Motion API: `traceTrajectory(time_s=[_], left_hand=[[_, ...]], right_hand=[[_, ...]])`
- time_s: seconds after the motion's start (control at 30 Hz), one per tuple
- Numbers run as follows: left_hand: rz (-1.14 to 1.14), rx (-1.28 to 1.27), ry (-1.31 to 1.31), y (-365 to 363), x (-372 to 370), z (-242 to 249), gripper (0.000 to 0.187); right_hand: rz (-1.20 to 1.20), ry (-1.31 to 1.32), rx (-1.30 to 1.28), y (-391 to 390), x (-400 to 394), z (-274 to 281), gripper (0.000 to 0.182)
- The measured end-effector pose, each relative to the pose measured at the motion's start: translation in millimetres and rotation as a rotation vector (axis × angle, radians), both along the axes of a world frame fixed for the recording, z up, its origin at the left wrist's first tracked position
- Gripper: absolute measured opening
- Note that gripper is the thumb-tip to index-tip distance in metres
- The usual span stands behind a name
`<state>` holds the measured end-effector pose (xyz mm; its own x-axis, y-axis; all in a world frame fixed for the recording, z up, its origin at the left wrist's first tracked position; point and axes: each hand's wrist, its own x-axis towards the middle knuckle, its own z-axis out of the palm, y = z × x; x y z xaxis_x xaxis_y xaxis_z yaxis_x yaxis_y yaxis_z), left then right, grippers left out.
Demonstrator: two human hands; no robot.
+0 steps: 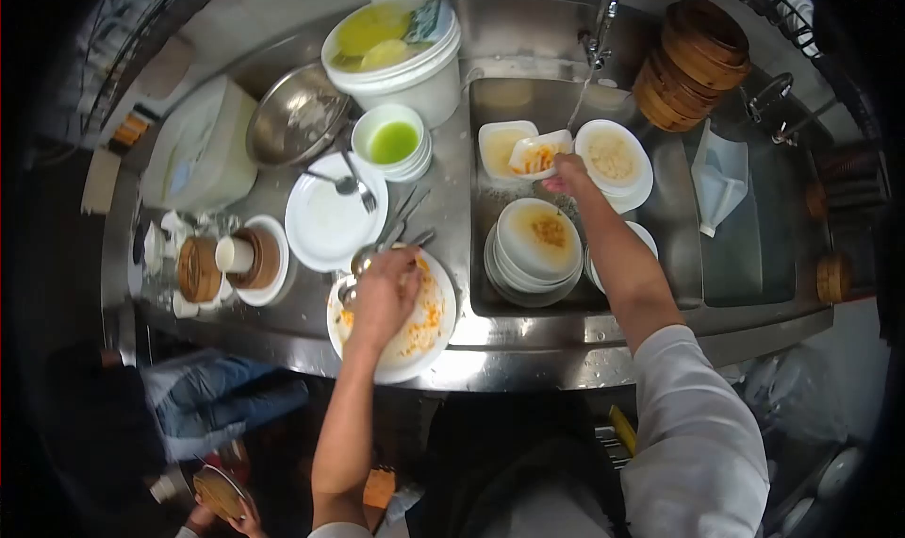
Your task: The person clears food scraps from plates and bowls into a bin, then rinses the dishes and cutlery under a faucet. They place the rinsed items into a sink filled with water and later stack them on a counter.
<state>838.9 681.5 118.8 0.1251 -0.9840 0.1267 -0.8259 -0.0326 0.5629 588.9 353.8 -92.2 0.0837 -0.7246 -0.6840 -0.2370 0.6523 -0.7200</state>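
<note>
My left hand [382, 297] is closed over a white plate [415, 345] smeared with orange food scraps. A metal spoon [349, 297] shows at its fingers; its grip is partly hidden. More cutlery [401, 219] lies just beyond. Over the right-hand sink, my right hand [566, 173] grips a small white dish [539, 153] with orange residue, tilted near the running tap water [582, 104]. Behind that dish sits a square white bowl [495, 145] of cloudy liquid. To its right are white plates with an oval bowl [617, 156] of pale scraps.
Stacked dirty bowls [537, 241] fill the near sink. Bamboo steamers [693, 62] stand behind it. On the left counter are a white plate [320, 227], bowls with green liquid [391, 144], a large tub [405, 81] and a metal bowl [292, 123]. Another person's hands [247, 517] hold a round item below left.
</note>
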Motion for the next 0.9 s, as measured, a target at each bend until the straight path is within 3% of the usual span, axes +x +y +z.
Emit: traceTrajectory(time_s=[0.23,0.33,0.4,0.5,0.57,0.63,0.83,0.9], left_hand=[[-0.117,0.114,0.173,-31,-30,-5,0.03],[-0.139,0.142,0.256,-48,-45,-9,0.028],[-0.155,0.134,0.318,-65,-57,-24,0.027],[-0.19,0.134,0.32,-97,-84,-32,0.024],[-0.22,0.144,0.324,-118,-109,-40,0.024],[-0.212,0.152,0.356,-137,-141,-52,0.023],[-0.215,0.345,0.414,-174,-235,-86,0.025],[-0.2,0.395,0.519,-175,-256,-98,0.025]], right_hand=[[-0.038,-0.104,-0.16,27,10,31,0.036],[-0.142,-0.319,-0.15,51,-26,53,0.033],[-0.222,-0.423,-0.227,70,-73,71,0.03],[-0.425,-0.375,-0.516,93,-166,93,0.02],[-0.545,-0.183,-0.525,88,-226,104,0.022],[-0.486,-0.055,-0.55,77,-284,104,0.019],[-0.547,0.119,-0.469,28,-404,28,0.019],[-0.67,-0.043,-0.376,30,-433,-14,0.019]])
